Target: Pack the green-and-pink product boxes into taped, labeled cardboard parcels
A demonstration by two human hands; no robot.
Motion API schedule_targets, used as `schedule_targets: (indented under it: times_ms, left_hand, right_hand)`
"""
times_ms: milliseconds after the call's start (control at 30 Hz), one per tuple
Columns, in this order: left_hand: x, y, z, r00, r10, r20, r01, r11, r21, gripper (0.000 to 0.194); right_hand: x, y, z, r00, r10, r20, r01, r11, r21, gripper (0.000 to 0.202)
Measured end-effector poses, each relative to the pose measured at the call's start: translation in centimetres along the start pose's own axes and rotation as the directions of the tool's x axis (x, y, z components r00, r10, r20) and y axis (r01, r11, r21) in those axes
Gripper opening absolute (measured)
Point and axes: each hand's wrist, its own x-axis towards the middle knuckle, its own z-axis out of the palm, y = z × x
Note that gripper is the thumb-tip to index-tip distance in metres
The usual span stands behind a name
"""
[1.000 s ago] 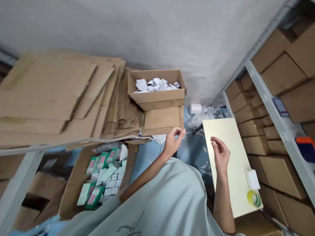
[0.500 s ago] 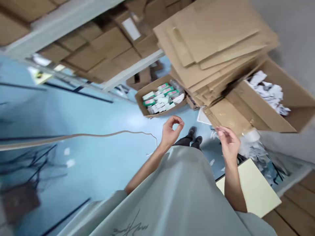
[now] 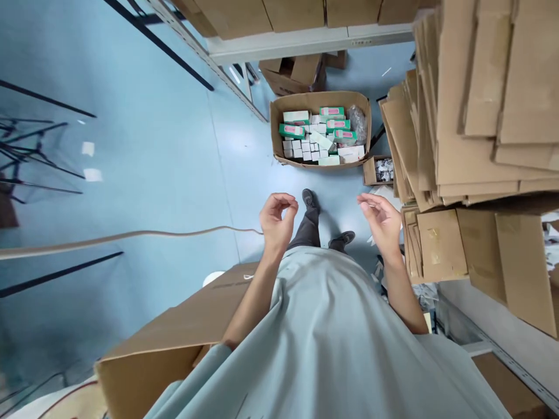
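Observation:
My left hand (image 3: 277, 221) is raised in front of my body with its fingers curled round toward the thumb in a loose ring. Nothing shows inside that ring. My right hand (image 3: 382, 224) is held up at the same height, fingers loosely bent and the thumb a little apart from them; I see nothing in it. Both hands hang in the air above the blue floor (image 3: 174, 145), touching nothing. Beyond them on the floor stands an open cardboard box (image 3: 323, 166) full of small white and green cartons (image 3: 292, 131).
Flattened cardboard (image 3: 476, 87) is stacked high on the right, above a large carton (image 3: 524, 267). A shelf beam (image 3: 305, 46) with boxes crosses the far side. A small box of scraps (image 3: 378, 171) lies nearby. Close on the left stands a big carton (image 3: 174, 331); a cable (image 3: 174, 233) crosses the floor.
My view has turned, so the shelf now runs level and the box of cartons lies straight ahead. The large carton on the left has come into view. Both hands keep a similar pose.

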Motion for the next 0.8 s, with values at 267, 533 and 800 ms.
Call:
schedule_targets:
  times_ms: [267, 533, 800]
  left_hand:
    - [16.4, -4.3, -2.5, 0.997, -0.070, -0.036, 0.068, 0.996, -0.063, 0.013]
    - [30.6, -15.1, 0.7, 0.961, -0.271, 0.057, 0.270, 0.962, 0.028, 0.016]
    - [39.9, -32.6, 9.1, 0.835, -0.545, 0.075, 0.538, 0.837, 0.101, 0.030]
  right_hand:
    - [13.9, 3.7, 11.5, 0.994, 0.097, 0.040, -0.095, 0.994, -0.052, 0.044]
    - [27.4, 19.0, 18.0, 0.966, 0.257, 0.027, -0.247, 0.947, -0.204, 0.055]
    - [36.6, 37.0, 18.4, 0.818, 0.572, -0.056, -0.490, 0.644, -0.588, 0.030]
